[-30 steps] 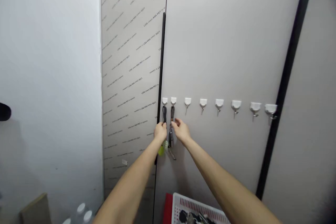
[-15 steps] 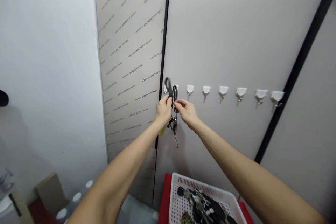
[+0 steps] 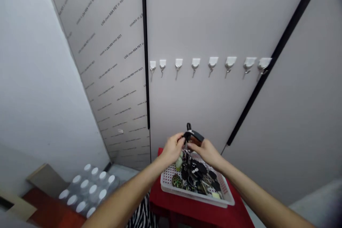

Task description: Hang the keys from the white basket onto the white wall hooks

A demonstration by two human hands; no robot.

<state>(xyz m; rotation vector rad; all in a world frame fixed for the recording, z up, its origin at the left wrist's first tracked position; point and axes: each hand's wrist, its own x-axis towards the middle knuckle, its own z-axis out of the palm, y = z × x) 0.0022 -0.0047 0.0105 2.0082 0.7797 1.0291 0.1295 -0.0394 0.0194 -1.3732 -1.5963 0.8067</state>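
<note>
well, in the head view, the left hand (image 3: 173, 148) pinches a black strap (image 3: 196, 135) above the far edge of the basket (image 3: 197, 198), and the right hand (image 3: 210, 153) looks closed round its other end. as far as shows, the strap is off the hooks (image 3: 196, 62) above the basket, while a heap of keys (image 3: 200, 178) lies inside it; the held one seems not set down. what dangles from the strap blurs into the heap, fingertips are partly hidden, and whether they touch i cannot tell.
</note>
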